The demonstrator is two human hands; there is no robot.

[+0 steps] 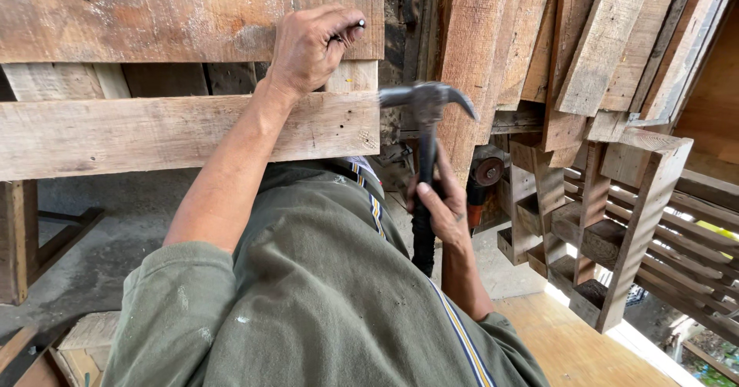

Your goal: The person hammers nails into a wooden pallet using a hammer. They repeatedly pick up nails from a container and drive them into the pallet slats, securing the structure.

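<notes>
Nail (360, 24): small metal nail with a round head, in the upper centre of the frame. It is pinched between fingertips and set point-first against the top wooden slat (154, 17), near that slat's right end.

Claw hammer (426, 148): dark metal head with a curved claw pointing right and the striking face pointing left, toward the slats. Black handle, near vertical, gripped at mid-length. Position: centre of the frame, lower right of the nail, apart from it.
</notes>
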